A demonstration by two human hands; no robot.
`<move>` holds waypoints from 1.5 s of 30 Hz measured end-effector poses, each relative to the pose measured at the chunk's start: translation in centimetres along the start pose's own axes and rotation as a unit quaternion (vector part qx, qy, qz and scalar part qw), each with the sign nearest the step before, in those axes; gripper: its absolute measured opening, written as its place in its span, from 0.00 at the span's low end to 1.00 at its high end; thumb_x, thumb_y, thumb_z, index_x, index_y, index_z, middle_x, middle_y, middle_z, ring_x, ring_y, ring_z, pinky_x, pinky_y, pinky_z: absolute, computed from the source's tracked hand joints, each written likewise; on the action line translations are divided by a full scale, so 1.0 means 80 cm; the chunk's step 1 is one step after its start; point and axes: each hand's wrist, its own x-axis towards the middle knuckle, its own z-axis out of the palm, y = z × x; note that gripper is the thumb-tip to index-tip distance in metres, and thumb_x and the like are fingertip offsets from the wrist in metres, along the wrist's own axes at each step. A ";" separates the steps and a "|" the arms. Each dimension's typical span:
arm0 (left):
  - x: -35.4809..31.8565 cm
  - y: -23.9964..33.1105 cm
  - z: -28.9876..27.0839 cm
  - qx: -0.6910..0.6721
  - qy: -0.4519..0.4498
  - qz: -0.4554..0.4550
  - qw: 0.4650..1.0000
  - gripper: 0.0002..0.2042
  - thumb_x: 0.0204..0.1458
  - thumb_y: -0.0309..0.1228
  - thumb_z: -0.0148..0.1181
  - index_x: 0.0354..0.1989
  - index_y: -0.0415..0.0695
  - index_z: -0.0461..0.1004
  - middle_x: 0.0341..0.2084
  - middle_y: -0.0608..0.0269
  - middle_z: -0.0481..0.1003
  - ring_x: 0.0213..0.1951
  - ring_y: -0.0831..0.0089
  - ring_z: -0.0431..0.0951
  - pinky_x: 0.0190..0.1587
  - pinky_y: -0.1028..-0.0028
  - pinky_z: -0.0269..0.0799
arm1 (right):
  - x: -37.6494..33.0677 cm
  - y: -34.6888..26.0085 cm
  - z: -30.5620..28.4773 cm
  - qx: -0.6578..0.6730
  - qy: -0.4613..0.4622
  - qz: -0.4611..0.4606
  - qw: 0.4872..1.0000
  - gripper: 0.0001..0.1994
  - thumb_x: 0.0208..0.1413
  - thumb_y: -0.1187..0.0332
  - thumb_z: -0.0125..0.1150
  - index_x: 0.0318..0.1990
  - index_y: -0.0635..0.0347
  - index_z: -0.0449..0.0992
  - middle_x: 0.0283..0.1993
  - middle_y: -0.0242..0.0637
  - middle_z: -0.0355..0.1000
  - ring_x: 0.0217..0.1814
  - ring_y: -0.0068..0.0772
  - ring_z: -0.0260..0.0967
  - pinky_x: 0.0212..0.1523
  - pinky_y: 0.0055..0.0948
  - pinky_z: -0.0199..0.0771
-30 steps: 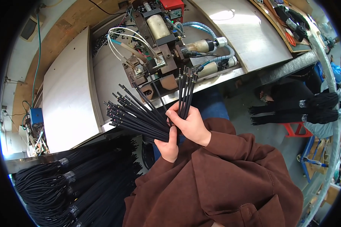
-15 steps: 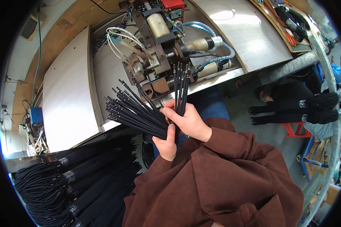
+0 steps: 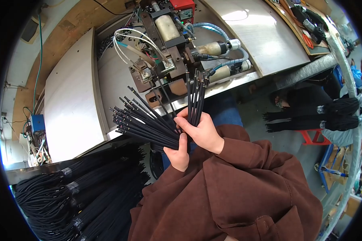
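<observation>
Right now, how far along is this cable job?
Hard to tell what is finished. Taped black bundles lie at lower left and more at right, but their state is unclear. In hand: the left hand holds a fanned bunch of cables, while the right hand points a few cables up at the machine. The fanned bunch looks left to feed.

Right hand [image 3: 203, 130], few cables [image 3: 195, 94] nearer machine [image 3: 169, 48]

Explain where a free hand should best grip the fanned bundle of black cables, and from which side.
Grip the fanned bundle of black cables near its narrow lower end, just above the left hand, coming from the left. There the cables lie tight together; farther up they splay apart, and the right hand blocks the right.
</observation>
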 end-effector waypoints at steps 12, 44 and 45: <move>0.007 0.012 0.011 -0.027 0.051 0.008 0.998 0.06 0.50 0.21 0.55 0.36 0.34 0.72 0.31 0.66 0.72 0.32 0.80 0.71 0.36 0.80 0.67 | 0.011 0.000 0.002 0.026 -0.028 0.029 0.999 0.04 0.54 0.73 0.56 0.32 0.65 0.71 0.24 0.29 0.69 0.26 0.18 0.66 0.27 0.19 0.67; 0.024 0.005 0.001 0.013 0.012 0.010 1.000 0.08 0.50 0.22 0.55 0.39 0.34 0.71 0.34 0.65 0.72 0.36 0.80 0.71 0.40 0.79 0.66 | 0.029 -0.012 0.006 0.013 -0.043 0.043 0.998 0.09 0.53 0.67 0.58 0.30 0.65 0.73 0.25 0.32 0.71 0.25 0.19 0.68 0.28 0.21 0.69; 0.024 0.006 0.001 0.012 0.012 0.010 1.000 0.08 0.50 0.22 0.55 0.39 0.34 0.71 0.34 0.65 0.72 0.36 0.80 0.71 0.40 0.79 0.66 | 0.030 -0.013 0.006 0.003 -0.054 0.048 0.997 0.09 0.53 0.67 0.58 0.30 0.65 0.73 0.25 0.32 0.71 0.25 0.19 0.67 0.28 0.20 0.68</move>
